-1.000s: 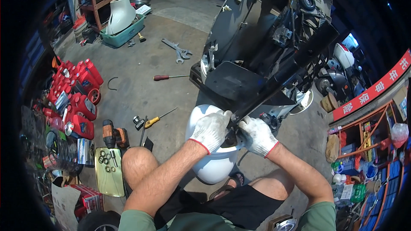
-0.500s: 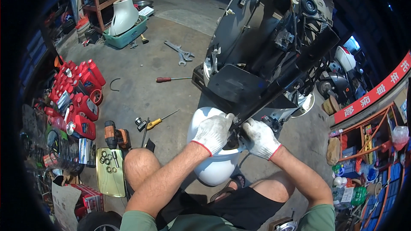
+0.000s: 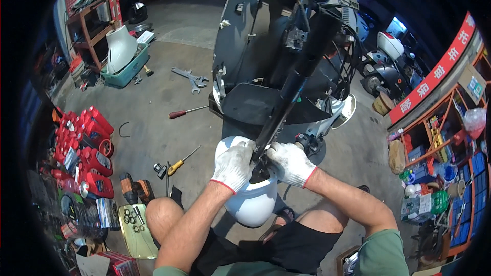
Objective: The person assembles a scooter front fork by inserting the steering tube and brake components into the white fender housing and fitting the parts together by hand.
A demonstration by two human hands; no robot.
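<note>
A long black tube [image 3: 280, 107], steering column or fork in look, slants from the scooter front down toward me. Its lower end meets a white rounded fender [image 3: 250, 207] between my knees. Both my hands wear white knit gloves with red cuffs. On the tube's left side, my left hand [image 3: 232, 166] is closed on its lower end. Opposite it, my right hand [image 3: 292, 164] has curled fingers pressed at the same spot; what they pinch is hidden. Beyond stands the partly stripped scooter body [image 3: 240, 36], with a black panel [image 3: 253, 103] low down and bare wiring.
Left on the floor are wrenches [image 3: 192, 79], a red-handled screwdriver [image 3: 179, 114], a yellow-handled screwdriver [image 3: 176, 167], a cordless drill [image 3: 134, 189] and a tray [image 3: 143, 243] with rings. Red jugs [image 3: 92, 158] stand far left. An orange shelf [image 3: 434, 148] flanks the right.
The view has turned, shifting the scene leftward. The black tube stands steeper than before, its upper end swung left. Both hands keep their places at its lower end.
</note>
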